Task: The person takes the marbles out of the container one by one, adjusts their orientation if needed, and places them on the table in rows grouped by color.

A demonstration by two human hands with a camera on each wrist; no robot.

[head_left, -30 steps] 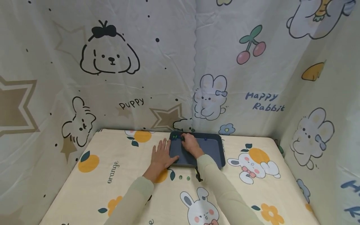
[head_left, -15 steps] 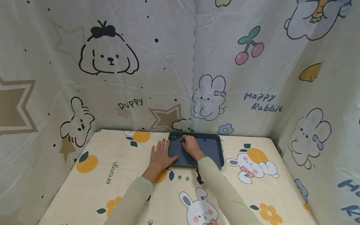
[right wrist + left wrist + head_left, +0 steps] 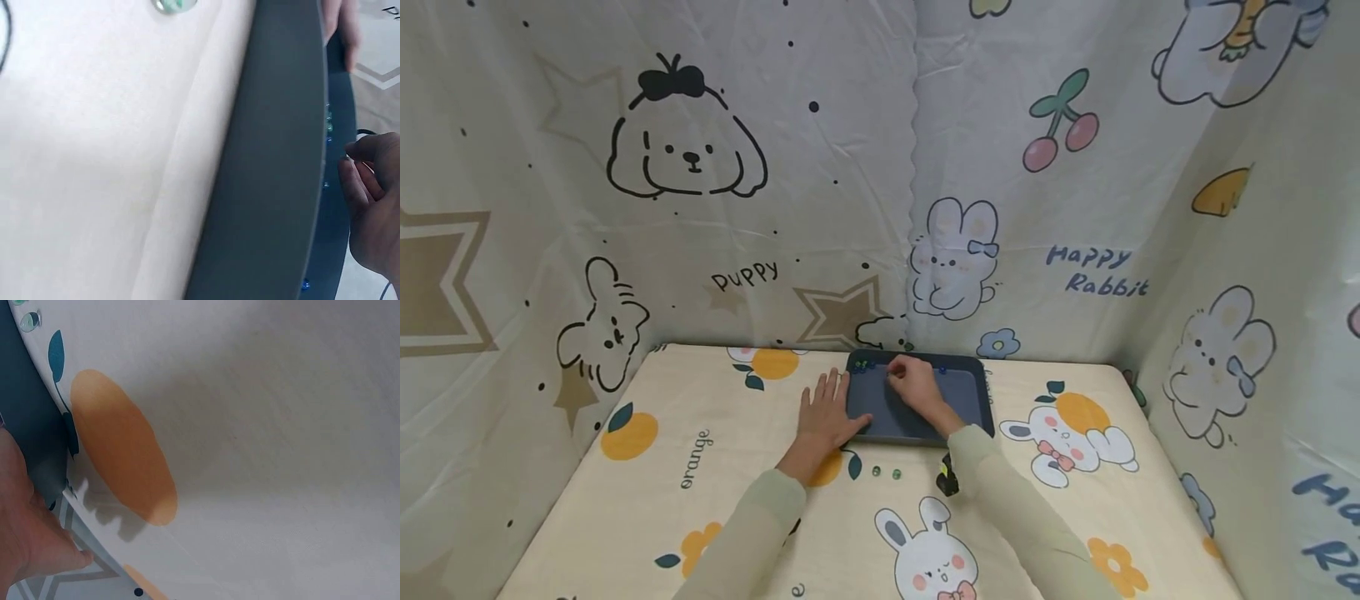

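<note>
A dark blue-grey tray lies at the far edge of the table. My left hand rests at its left side, fingers straight and thumb over the near-left rim. Over the tray, my right hand has its thumb and forefinger tips together, seemingly pinching a small marble that the fingertips mostly hide. Several blue and green marbles sit in the tray's far left corner. Farther right in the tray is a blue marble. Two green marbles, one nearer the left hand and one beside it, lie on the cloth.
A cream cloth printed with oranges and rabbits covers the table. Patterned fabric walls stand behind and at both sides. A small black object shows under the right sleeve.
My right hand has drawn slightly right and nearer from the marbles in the far left corner, its forearm shifting right. The left hand keeps its place against the tray.
</note>
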